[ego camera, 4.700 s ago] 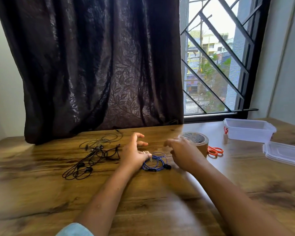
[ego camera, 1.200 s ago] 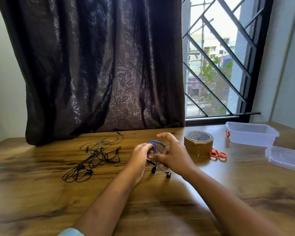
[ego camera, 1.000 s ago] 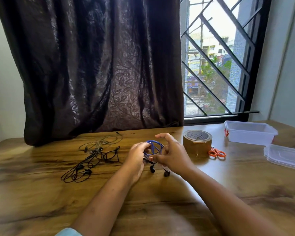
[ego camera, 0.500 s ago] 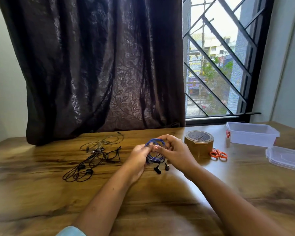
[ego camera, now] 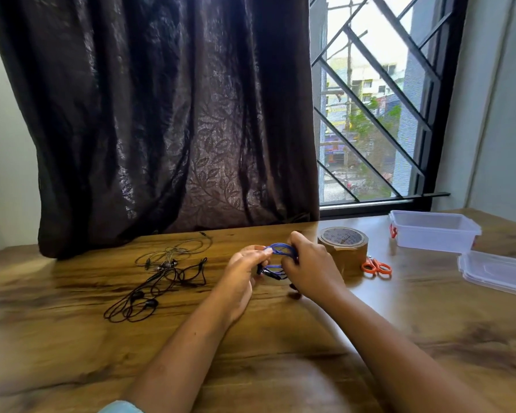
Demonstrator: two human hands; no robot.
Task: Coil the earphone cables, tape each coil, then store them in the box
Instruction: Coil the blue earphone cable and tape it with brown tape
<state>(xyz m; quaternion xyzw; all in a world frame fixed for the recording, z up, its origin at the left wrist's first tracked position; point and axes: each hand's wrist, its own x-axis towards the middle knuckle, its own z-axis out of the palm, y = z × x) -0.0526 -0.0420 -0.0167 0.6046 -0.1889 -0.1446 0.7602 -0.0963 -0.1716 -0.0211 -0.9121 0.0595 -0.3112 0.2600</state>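
A coil of blue earphone cable (ego camera: 280,250) is held just above the wooden table (ego camera: 280,338) between both hands. My left hand (ego camera: 245,271) pinches its left side and my right hand (ego camera: 310,268) grips its right side, fingers curled over the loops. Dark earbuds hang under the coil, partly hidden by my fingers. To the left lie a loose black earphone cable (ego camera: 158,289) and a thinner grey earphone cable (ego camera: 176,250), tangled together. The brown tape roll (ego camera: 343,245) stands just right of my right hand. The clear plastic box (ego camera: 434,231) sits open at the far right.
Small orange-handled scissors (ego camera: 376,266) lie beside the tape roll. The box's clear lid (ego camera: 498,271) rests flat at the right edge. A dark curtain (ego camera: 161,114) hangs behind the table, and a barred window (ego camera: 370,99) is at the back right.
The blue coil lay on the table under my hands at first. Both hands lifted it and have been squeezing and turning its loops together, the earbuds dangling below.
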